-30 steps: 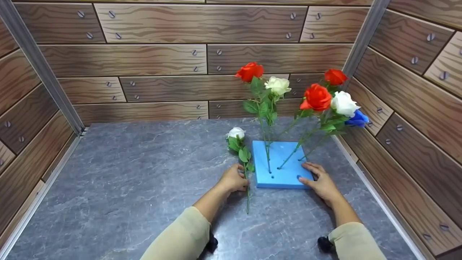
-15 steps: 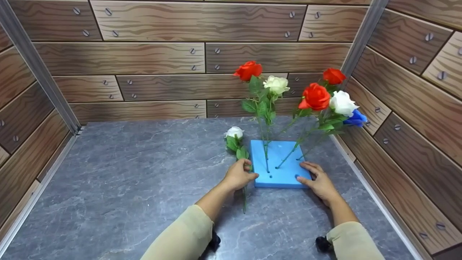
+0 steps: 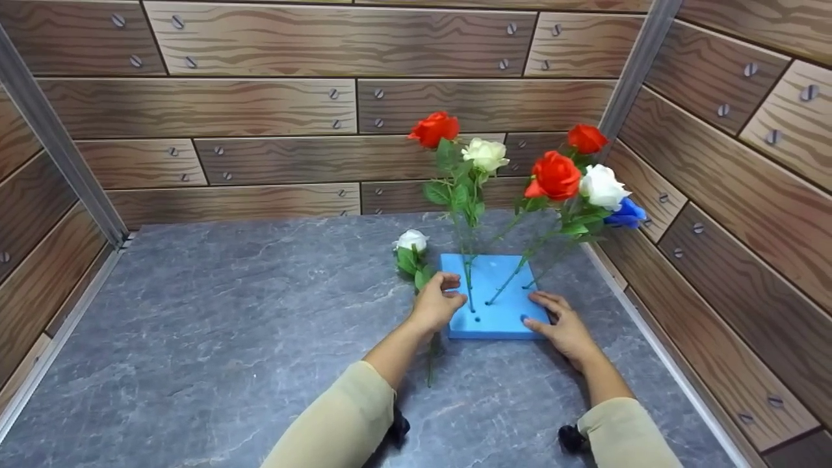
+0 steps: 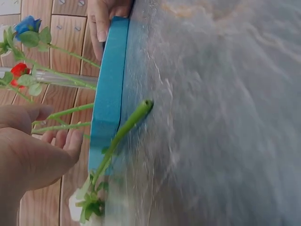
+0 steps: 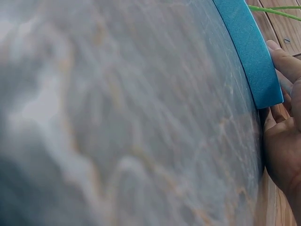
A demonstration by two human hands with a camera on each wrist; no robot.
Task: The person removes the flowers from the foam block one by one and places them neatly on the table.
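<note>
A blue foam block [image 3: 500,325] with holes lies on the table, several artificial roses standing in it. My left hand [image 3: 439,307] is over the block's left edge, thumb and fingers apart close to the stem of the left red rose [image 3: 434,129]. In the left wrist view that hand's fingers [image 4: 61,141] overlap the green stems. Beneath it on the table lies a white rose [image 3: 411,241], its stem [image 4: 127,125] running along the block's left side. My right hand [image 3: 565,328] grips the block's right edge, thumb on top; its other fingers are partly hidden.
A cream rose [image 3: 486,155], a red rose [image 3: 554,175], a white rose [image 3: 603,186] and a blue rose [image 3: 626,213] lean from the block. Wood-patterned walls [image 3: 260,107] enclose the grey marbled table [image 3: 227,325].
My left hand has let go of the lying white rose's stem and moved up and right over the block's edge. My right hand has stayed on the block. The head view has shifted slightly.
</note>
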